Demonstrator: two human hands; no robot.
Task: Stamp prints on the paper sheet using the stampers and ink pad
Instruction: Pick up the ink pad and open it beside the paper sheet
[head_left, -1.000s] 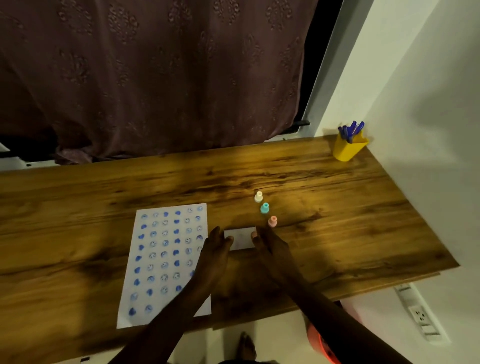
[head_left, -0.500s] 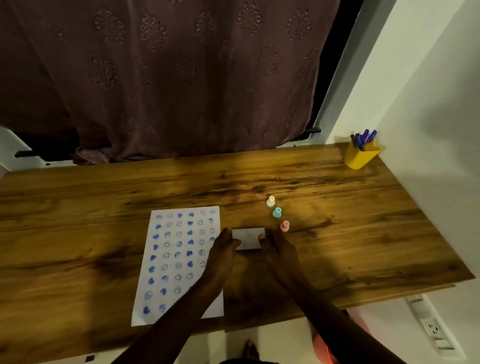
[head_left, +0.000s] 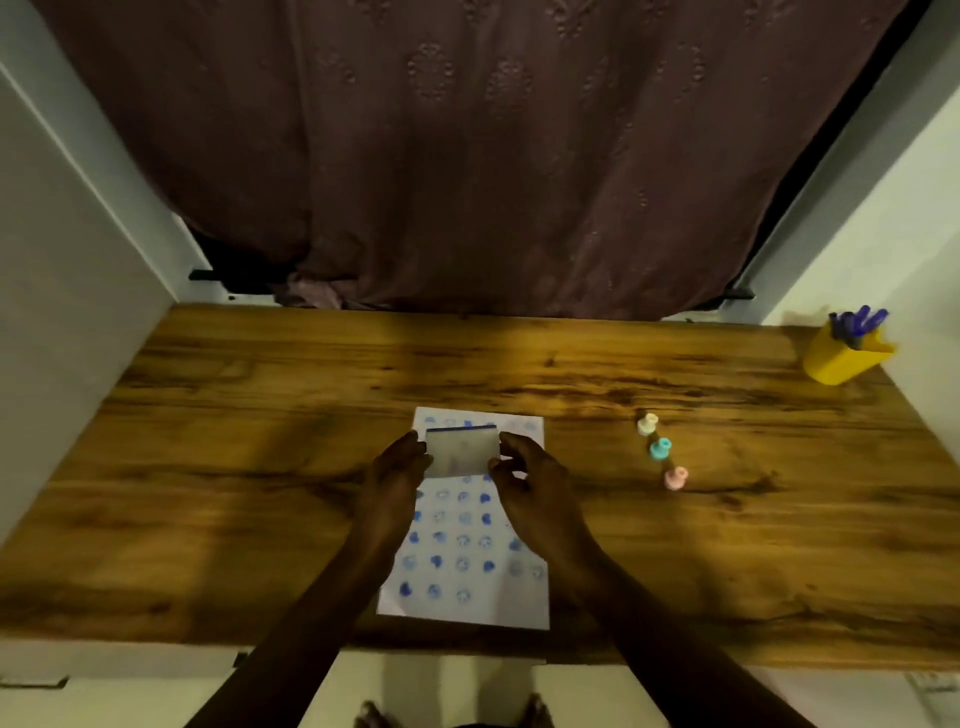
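Sheet nearly full of blue prints – few gaps at 5 o'clock of white paper sheet (head_left: 470, 551) on wooden bench (head_left: 208, 467) – both hands' fingers (head_left: 506, 470) pinching flat grey rectangular ink pad (head_left: 461, 451), three small pastel stampers (head_left: 661, 450) untouched at 3 o'clock.

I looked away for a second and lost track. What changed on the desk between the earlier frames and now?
Both hands, left hand and right hand, have lifted the ink pad off the desk and carried it left, holding it above the top of the stamped paper sheet. The three stampers stayed in their row, and the yellow pen cup stayed in its corner.
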